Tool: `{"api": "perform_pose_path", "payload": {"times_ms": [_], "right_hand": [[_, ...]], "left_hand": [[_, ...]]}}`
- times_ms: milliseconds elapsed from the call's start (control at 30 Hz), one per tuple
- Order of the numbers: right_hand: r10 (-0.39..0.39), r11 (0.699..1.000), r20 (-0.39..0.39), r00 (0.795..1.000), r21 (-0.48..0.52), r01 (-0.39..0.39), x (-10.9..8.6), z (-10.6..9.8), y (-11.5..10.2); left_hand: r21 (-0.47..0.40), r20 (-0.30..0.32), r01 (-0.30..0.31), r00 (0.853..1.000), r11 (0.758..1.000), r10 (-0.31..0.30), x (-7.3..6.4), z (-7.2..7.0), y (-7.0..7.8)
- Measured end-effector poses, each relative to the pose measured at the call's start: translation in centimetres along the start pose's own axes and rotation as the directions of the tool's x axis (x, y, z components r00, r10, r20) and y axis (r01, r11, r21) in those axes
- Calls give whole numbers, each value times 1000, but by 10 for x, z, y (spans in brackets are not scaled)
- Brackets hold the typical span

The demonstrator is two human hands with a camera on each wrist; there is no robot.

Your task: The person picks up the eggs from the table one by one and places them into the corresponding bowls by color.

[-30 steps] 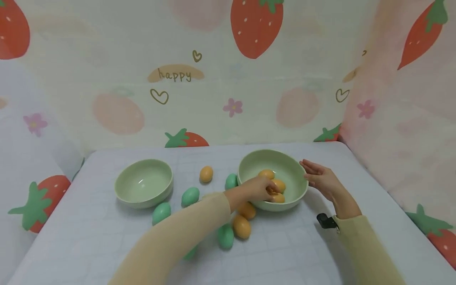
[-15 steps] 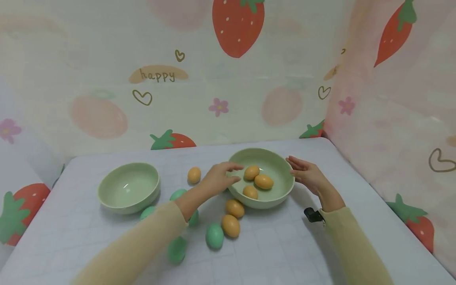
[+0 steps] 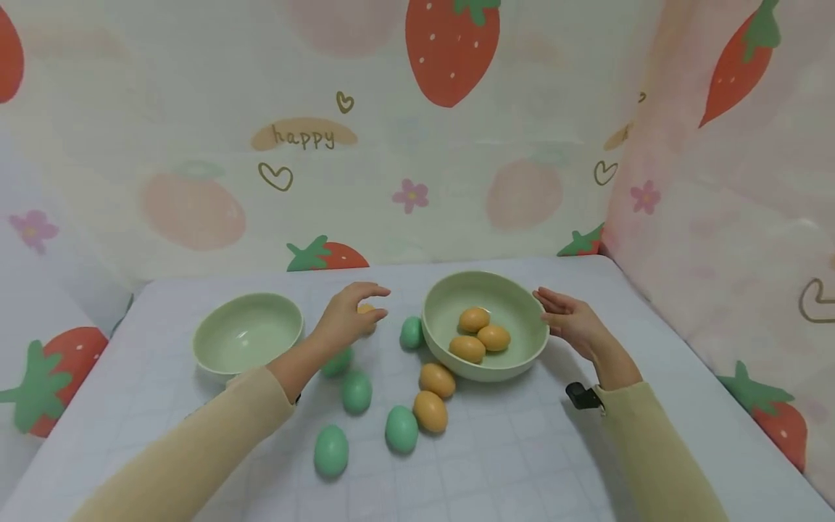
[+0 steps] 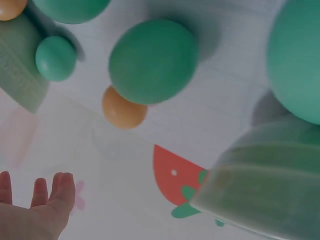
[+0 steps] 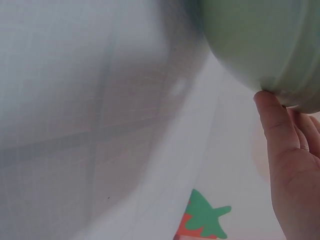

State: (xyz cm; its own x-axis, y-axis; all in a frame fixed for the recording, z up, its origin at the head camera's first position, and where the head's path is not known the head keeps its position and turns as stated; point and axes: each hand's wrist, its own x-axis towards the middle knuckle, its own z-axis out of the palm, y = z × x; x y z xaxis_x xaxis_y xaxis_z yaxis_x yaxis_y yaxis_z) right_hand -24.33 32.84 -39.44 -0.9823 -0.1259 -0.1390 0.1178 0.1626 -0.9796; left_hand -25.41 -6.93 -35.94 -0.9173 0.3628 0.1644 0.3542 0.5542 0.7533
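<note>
My left hand [image 3: 339,319] is raised over the table with nothing in it, thumb and fingers spread. It overlaps a lone orange egg [image 4: 124,111] at the back, partly hidden behind the hand in the head view. On the right stands a pale green bowl [image 3: 522,315] with three orange eggs [image 3: 467,349] lying in it. My right hand [image 3: 577,328] touches this bowl's outer right side, its fingers extended along the rim; the right wrist view shows fingertips [image 5: 266,100] against the wall.
A second green bowl [image 3: 244,330] stands at the left, bare inside where visible. Several green eggs [image 3: 356,392] lie scattered between and in front of the bowls. Two orange eggs [image 3: 430,412] lie just before the right bowl. A strawberry-print cloth [image 3: 457,145] hangs behind the table.
My left hand has left the right bowl, released an orange egg there and moved left toward the lone orange egg. My right hand has stayed at the bowl's side.
</note>
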Motion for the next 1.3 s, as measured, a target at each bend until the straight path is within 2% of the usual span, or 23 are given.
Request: {"api": "perform_pose_path", "payload": {"times_ms": [167,367,533,700,933,1167,1300], "right_hand": [[-3,1000,-13,1000,5,3,-5,-2,-1],[-13,1000,8,1000,22,12,-2,2,0],[-5,1000,-8,1000,9,6,-3,0,-1],[-12,1000,-3,1000,-2,12,-3,-1,-3],[-16,1000,9,1000,2,16,0,1,-3],[-22,1000,20,1000,12,22,0,1,1],[-28,1000,23,999,0,28,0,0,2]], "left_hand": [[11,16,25,1000,1000,-25,1,-2,-9],[31,27,74,997,997,-75,-1,-6,-23],[38,51,89,995,995,-91,4,-3,-31],[23,51,121,991,992,-122,6,-2,-36],[29,74,222,972,975,-223,12,-1,-46],[34,122,311,942,950,-313,20,2,-56],[28,135,333,933,942,-334,23,3,-59]]}}
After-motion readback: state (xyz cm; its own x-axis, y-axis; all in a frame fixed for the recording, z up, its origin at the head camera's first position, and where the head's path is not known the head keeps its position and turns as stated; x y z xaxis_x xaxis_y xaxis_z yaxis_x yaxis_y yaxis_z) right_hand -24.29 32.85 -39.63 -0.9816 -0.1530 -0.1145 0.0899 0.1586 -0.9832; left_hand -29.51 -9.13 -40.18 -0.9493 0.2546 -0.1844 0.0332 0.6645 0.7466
